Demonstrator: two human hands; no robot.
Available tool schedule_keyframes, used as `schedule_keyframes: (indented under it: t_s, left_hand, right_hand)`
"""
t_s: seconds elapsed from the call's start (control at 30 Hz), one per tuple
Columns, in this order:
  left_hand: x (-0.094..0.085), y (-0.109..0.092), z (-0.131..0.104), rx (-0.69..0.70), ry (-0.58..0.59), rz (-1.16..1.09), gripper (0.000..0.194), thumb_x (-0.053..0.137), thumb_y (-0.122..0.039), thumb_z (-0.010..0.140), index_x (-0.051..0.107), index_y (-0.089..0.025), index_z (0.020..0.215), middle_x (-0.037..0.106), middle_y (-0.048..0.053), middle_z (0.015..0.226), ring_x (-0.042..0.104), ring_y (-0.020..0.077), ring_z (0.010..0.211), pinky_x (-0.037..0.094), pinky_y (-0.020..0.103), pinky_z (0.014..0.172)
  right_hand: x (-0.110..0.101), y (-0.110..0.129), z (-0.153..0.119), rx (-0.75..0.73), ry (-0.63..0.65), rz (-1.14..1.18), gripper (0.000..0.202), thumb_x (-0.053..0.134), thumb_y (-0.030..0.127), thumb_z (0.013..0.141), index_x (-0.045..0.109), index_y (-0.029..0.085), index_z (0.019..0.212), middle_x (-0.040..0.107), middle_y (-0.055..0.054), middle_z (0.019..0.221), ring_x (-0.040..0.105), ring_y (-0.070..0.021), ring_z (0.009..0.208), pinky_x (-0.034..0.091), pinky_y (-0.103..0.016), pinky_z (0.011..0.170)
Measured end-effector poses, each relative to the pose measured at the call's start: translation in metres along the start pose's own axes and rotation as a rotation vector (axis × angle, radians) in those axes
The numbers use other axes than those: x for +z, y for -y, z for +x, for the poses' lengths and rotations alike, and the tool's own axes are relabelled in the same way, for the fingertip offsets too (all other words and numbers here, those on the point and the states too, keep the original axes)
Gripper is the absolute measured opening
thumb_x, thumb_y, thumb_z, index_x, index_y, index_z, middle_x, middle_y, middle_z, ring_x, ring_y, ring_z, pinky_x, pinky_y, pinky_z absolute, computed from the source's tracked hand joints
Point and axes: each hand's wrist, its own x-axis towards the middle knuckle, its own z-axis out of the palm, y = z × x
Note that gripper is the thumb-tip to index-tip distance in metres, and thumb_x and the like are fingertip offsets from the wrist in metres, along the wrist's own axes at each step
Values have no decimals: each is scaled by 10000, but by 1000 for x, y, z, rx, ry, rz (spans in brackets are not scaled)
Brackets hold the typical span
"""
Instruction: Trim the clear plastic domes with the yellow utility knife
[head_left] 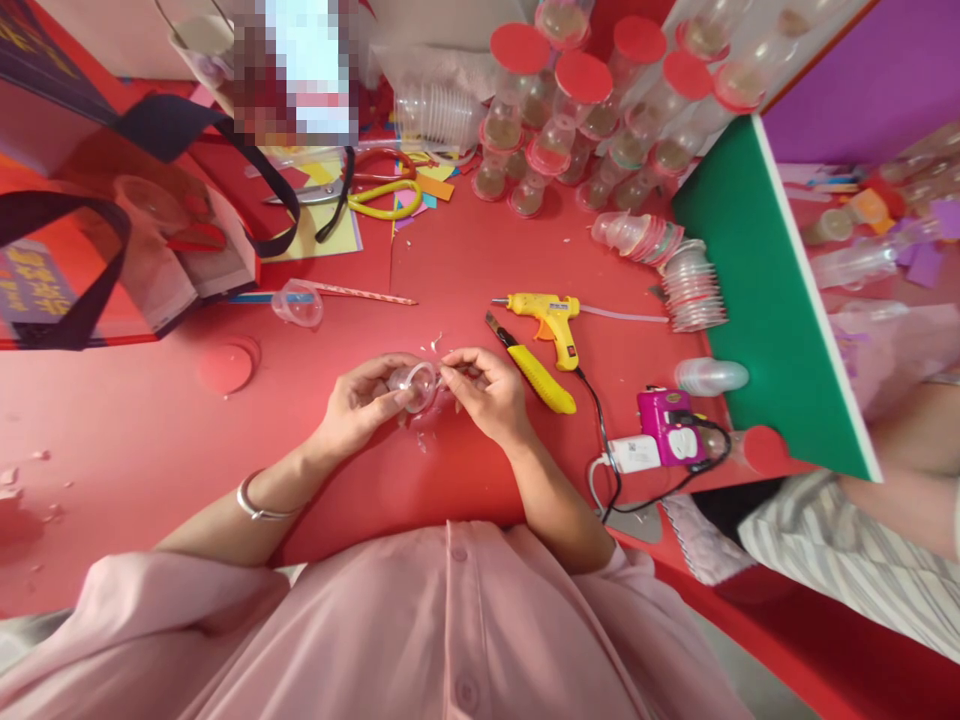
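Low over the red table (322, 350), my left hand (367, 400) holds a small clear plastic cup (418, 388) between thumb and fingers. The cup's round rim is turned up toward the camera. My right hand (487, 392) is pinched at the right side of the rim; what sits between its fingertips is too small to make out. Small white scraps (435, 344) lie just beyond my fingers. To the right of my right hand rest a yellow utility knife (541, 380) and a yellow glue gun (547, 318).
Scissors (390, 200) and paper pieces lie at the back. Capped clear containers (551, 145) stand back right, near stacked plastic cups (694, 288) and a green divider (765, 300). Cables run from a magenta adapter (666, 425). A red bag (67, 260) is at left. Someone's arm shows far right.
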Motion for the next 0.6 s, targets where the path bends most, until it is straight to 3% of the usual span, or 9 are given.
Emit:
schedule_keyframes:
  t_s: [0.13,0.37,0.5,0.6]
  left_hand:
    - [-1,0,0,1,-4,24,392,860,-394,818,796,-159,1125,786,108,957,687,169,679,575,259,593]
    - [-4,5,-1,-13,5,32,420,867,-395,812,784,-164,1153,784,119,1037,709,194,776,582,260,624]
    - [-5,6,-2,-20,5,59,431,869,-399,810,780,-163,1160,778,124,1047,710,202,799,588,260,632]
    - [-6,7,-2,-20,14,50,422,860,-391,824,775,-172,1175,774,118,1049,701,190,773,587,257,615]
  right_hand:
    - [-1,1,0,-18,20,74,322,738,472,935,732,218,1134,794,-46,991,757,-158,837,618,-267,726]
    - [-4,1,-1,-6,55,75,385,629,523,1009,717,230,1243,796,-59,1026,754,-166,845,624,-283,701]
    - [-5,3,0,-77,-13,-53,366,725,478,953,731,255,1243,770,-56,1083,730,-169,912,620,-284,757]
    - [-5,9,0,-183,-31,-181,291,745,422,942,768,260,1182,741,-60,1115,701,-163,911,585,-267,706]
